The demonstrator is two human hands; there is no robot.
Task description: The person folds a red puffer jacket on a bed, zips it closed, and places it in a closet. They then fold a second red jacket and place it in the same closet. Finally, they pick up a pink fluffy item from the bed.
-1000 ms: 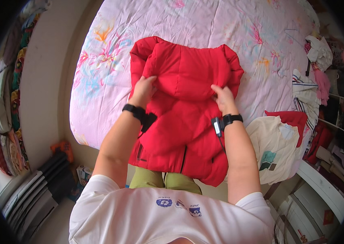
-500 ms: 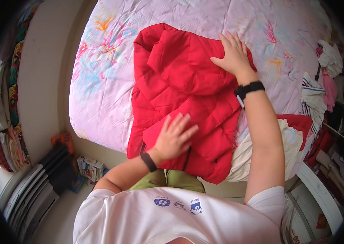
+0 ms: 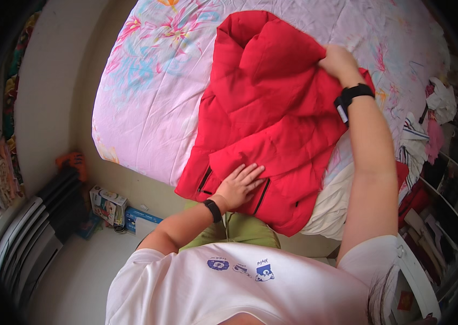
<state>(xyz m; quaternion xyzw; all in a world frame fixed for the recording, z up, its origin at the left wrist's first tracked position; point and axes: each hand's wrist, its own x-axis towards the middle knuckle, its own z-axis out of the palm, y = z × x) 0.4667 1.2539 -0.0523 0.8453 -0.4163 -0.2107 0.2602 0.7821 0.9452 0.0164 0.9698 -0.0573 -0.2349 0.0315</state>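
A red quilted jacket (image 3: 272,108) lies partly folded on the bed, its hood end far from me and its hem hanging at the near edge. Dark zips (image 3: 261,196) show on the lower part. My left hand (image 3: 238,187) rests flat on a red sleeve near the hem, fingers spread. At the far right side, my right hand (image 3: 339,62) is closed on the jacket's edge near the shoulder; its fingertips are partly hidden by the cloth. Each wrist wears a black band.
Beneath the jacket is a pink flowered bed sheet (image 3: 153,108). Cream cloth (image 3: 333,208) lies at the near right edge, with striped clothing (image 3: 414,142) beyond. Shelves stand right. Dark panels (image 3: 44,227), a small box (image 3: 108,206) and an orange object (image 3: 72,164) stand left.
My right hand has gone from lying spread on the jacket to gripping its far right edge, pulling the cloth up. My left hand has settled flat. The whole view has shifted.
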